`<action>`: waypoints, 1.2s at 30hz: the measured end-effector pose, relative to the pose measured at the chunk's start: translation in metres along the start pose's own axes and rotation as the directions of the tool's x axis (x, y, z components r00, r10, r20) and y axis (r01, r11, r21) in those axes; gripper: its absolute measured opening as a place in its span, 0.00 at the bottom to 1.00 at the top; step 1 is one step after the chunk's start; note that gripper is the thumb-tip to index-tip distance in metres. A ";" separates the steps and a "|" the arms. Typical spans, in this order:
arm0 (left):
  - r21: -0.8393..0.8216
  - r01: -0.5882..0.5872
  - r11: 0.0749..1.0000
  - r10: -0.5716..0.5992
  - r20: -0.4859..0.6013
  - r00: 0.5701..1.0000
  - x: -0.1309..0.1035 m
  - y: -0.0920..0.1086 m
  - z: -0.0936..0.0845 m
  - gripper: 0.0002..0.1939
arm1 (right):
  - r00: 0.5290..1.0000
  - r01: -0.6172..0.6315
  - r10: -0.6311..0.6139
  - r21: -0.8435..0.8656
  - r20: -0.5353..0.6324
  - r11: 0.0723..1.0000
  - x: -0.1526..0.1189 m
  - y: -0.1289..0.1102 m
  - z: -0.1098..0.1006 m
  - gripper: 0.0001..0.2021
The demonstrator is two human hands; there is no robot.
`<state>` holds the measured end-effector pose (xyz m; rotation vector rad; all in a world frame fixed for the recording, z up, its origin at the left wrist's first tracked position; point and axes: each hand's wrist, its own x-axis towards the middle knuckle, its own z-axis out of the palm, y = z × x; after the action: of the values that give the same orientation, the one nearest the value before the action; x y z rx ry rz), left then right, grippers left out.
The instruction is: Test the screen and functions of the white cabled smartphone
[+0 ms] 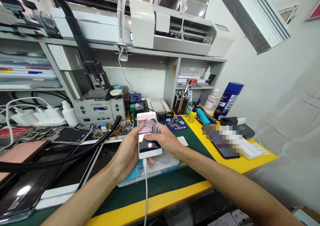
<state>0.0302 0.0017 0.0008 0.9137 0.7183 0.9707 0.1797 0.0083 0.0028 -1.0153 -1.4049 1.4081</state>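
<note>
I have the white phone (148, 127) held up above the desk (160, 202), its screen lit on a camera-like page and a pale cable (146, 189) running to its bottom edge; that much I count as done. My left hand (127, 144) has its grip closed around one side, while my right hand (171, 139) wraps the other, thumb over the lower screen just above a round button (150, 145). Whether that thumb presses or hovers I can't tell, so I judge the screen work unfinished. Below lies a blue package (132, 176); black-screened devices (72, 169) crowd the left.
</note>
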 end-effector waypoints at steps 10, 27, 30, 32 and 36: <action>0.014 0.040 0.999 -0.040 -0.023 0.999 -0.003 0.002 0.005 0.18 | 1.000 0.022 -0.022 0.000 0.011 1.000 0.001 0.005 0.000 0.13; 0.017 0.039 0.999 -0.039 0.015 0.999 0.000 0.000 0.003 0.19 | 0.999 0.024 -0.024 -0.009 0.026 1.000 0.002 0.007 -0.001 0.13; 0.025 0.039 0.999 -0.039 0.010 0.999 -0.001 0.000 0.002 0.18 | 0.999 0.028 -0.028 -0.007 0.020 1.000 0.003 0.008 -0.001 0.14; 0.025 0.043 0.999 -0.043 0.007 0.999 -0.002 0.001 0.003 0.18 | 0.999 0.031 -0.031 -0.013 0.014 0.999 0.003 0.008 -0.001 0.15; 0.024 0.043 0.999 -0.043 0.011 0.999 -0.002 0.002 0.003 0.17 | 1.000 0.024 -0.024 -0.008 0.015 1.000 0.002 0.006 0.000 0.14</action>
<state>0.0310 -0.0009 0.0045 0.9208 0.7381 0.9200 0.1788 0.0105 -0.0034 -0.9921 -1.4307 1.3959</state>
